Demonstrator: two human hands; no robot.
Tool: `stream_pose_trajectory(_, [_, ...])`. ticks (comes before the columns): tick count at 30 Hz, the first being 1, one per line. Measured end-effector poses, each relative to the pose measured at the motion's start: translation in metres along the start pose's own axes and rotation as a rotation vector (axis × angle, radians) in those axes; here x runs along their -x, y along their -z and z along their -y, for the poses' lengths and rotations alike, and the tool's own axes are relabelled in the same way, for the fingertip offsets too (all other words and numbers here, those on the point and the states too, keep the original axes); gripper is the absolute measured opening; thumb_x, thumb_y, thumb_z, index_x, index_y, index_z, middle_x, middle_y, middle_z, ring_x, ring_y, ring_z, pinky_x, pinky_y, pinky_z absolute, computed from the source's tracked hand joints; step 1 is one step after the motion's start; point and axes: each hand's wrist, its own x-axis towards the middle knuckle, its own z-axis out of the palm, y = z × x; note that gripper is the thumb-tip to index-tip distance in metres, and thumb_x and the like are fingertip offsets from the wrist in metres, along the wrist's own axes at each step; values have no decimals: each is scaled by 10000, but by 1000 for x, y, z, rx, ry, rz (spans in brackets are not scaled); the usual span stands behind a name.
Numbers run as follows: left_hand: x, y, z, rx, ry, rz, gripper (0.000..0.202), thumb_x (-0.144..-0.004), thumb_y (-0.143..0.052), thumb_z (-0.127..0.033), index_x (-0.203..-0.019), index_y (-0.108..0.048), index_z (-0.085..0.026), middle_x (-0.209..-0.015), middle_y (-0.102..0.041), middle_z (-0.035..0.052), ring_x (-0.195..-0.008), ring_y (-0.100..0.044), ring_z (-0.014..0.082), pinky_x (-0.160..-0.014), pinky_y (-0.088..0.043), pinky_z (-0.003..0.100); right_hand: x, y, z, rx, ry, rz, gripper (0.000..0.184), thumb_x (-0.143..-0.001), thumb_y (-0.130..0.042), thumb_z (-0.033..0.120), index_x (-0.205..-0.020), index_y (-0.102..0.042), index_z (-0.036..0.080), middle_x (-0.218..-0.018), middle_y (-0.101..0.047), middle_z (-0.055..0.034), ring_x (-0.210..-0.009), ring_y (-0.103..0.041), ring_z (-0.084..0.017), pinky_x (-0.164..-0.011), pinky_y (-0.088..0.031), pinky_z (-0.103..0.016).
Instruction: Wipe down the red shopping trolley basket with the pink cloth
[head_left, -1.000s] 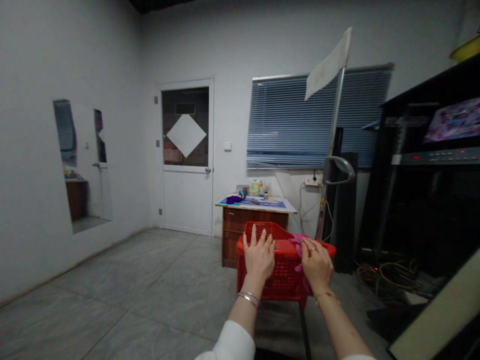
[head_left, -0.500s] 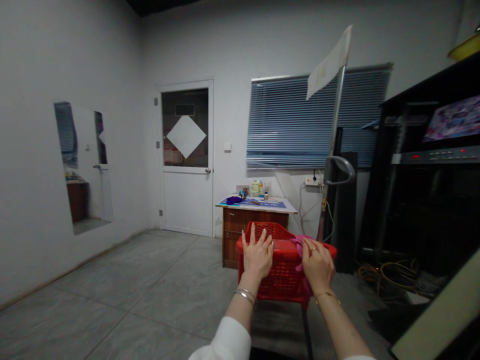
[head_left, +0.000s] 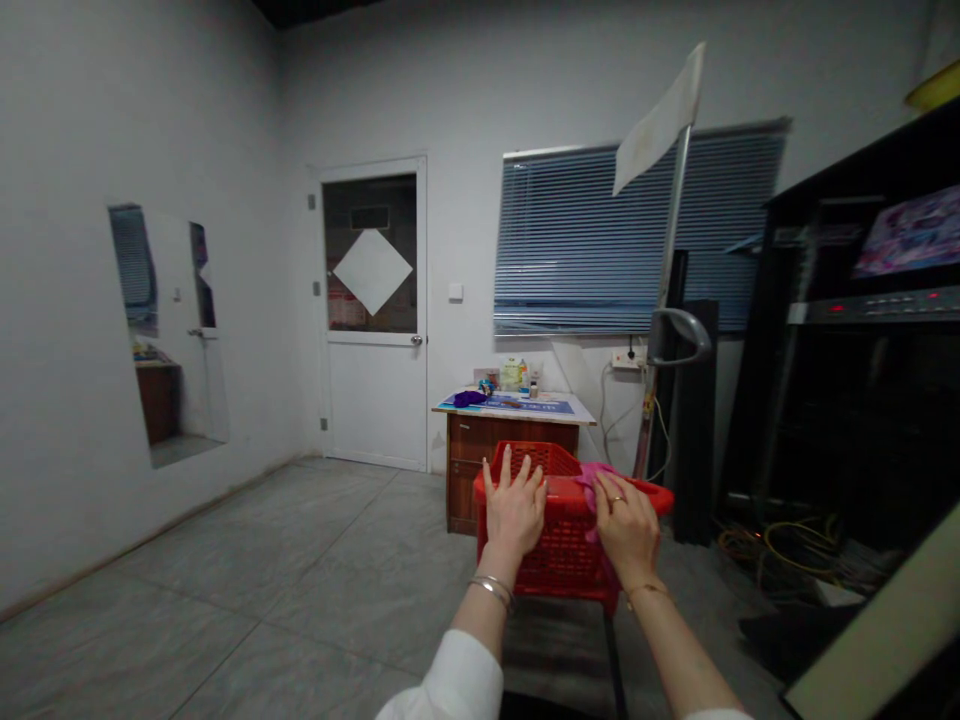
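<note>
In front of me stands a red plastic cart basket (head_left: 559,565) with slotted sides, carried on a dark leg frame. My left hand (head_left: 514,512) rests with fingers spread on the left part of its near rim. A pink cloth (head_left: 592,475) lies over that rim further right. My right hand (head_left: 628,530) is closed on the cloth and presses it against the rim; part of the cloth hangs down behind the fingers. The inside of the basket is mostly hidden from me.
A brown wooden cabinet (head_left: 457,475) with bottles and a purple cloth (head_left: 470,398) on top stands beyond the cart. To the right are a metal pole (head_left: 675,220), a black rack (head_left: 840,420) and tangled cables (head_left: 795,545). A white door (head_left: 375,400) is at the back.
My right hand has slid slightly left along the rim, with the pink cloth bunching leftward under it. My left hand has stayed in place.
</note>
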Motion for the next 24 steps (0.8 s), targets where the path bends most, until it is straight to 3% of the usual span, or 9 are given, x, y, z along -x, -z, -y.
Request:
stream_pose_trajectory(2, [0,-1,0,11,7,3,375,-1003,-349,-402,-1290,-585,-351,-1432,-507,-46,-1474,-138,255,-1175,-38,634,-1,2,-18,15,-68,-9,356,-954,-433,369,-1072,-706,172,-1037,-695,-87,-911,-570,-193,-859,-407,-314])
stream_pose_trajectory(4, [-1,-2,0,27,20,8,372,-1000,-360,-405,-1288,-589,-352,-1423,-518,-46,-1472,-148,262,-1175,-35,633,-3,1,-20,16,-108,-12,368,-956,-422,376,-1055,-708,167,-1015,-694,-88,-893,-560,-194,-844,-408,-315])
stream_pose_trajectory(10, [-1,-3,2,28,14,-4,368,-996,-376,-396,-1290,-593,-346,-1419,-523,-39,-1472,-144,267,-1176,-28,628,1,-10,40,-52,33,-27,316,-947,-443,321,-1079,-693,179,-1075,-689,-95,-978,-570,-188,-928,-383,-333])
stream_pose_trajectory(12, [-1,-2,2,21,8,-6,371,-997,-373,-394,-1289,-595,-341,-1423,-519,-35,-1474,-136,266,-1178,-32,624,3,-11,49,-62,83,-27,302,-943,-458,311,-1101,-685,188,-1093,-688,-88,-1004,-575,-187,-953,-375,-338])
stream_pose_trajectory(15, [0,-2,2,25,6,-8,369,-998,-366,-393,-1287,-593,-351,-1428,-513,-42,-1475,-134,258,-1179,-33,623,2,-8,31,-64,99,-14,289,-938,-482,307,-1120,-681,201,-1098,-692,-71,-994,-579,-178,-946,-382,-324])
stream_pose_trajectory(20, [-1,-3,1,46,16,-10,364,-992,-376,-404,-1279,-596,-363,-1426,-514,-52,-1477,-123,257,-1178,-30,626,-1,-2,-19,-15,-36,-37,320,-945,-463,340,-1090,-699,181,-1023,-699,-78,-908,-570,-182,-867,-407,-308])
stream_pose_trajectory(24, [-1,-3,1,54,24,4,367,-993,-370,-405,-1279,-596,-360,-1424,-516,-52,-1477,-117,263,-1173,-27,639,0,-4,-5,16,-81,-64,320,-945,-458,338,-1071,-700,172,-1032,-694,-88,-900,-558,-192,-870,-399,-322])
